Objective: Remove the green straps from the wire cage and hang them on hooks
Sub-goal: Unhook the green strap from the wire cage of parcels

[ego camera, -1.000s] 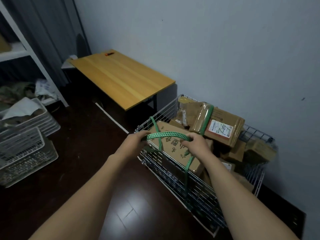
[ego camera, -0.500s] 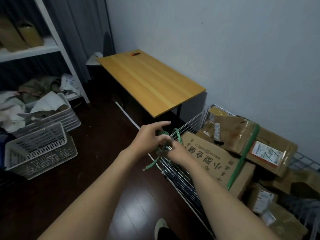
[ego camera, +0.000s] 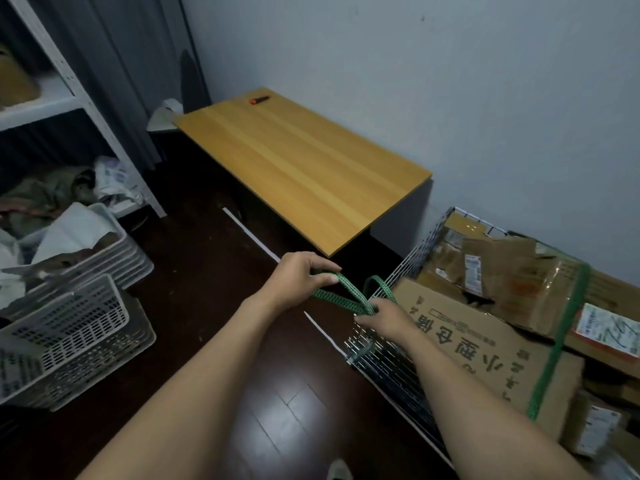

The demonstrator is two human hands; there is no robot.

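Observation:
A green perforated strap (ego camera: 346,295) stretches between both hands at the near left corner of the wire cage (ego camera: 412,258). My left hand (ego camera: 298,282) pinches one end of it out over the floor. My right hand (ego camera: 384,317) grips the other part at the cage corner, where the strap loops up and back down. A second green strap (ego camera: 557,337) still runs over the cardboard boxes (ego camera: 478,337) packed in the cage. No hooks are visible.
A low wooden table (ego camera: 298,168) stands against the wall behind the cage, with a small orange object (ego camera: 259,99) on it. White plastic baskets (ego camera: 69,334) and a white shelf unit (ego camera: 65,98) fill the left side. Dark wood floor (ego camera: 277,410) lies between.
The view swung left and closer. The strap that was taut over the box top is now pulled off toward the cage corner, and my left hand has drawn its end out to the left.

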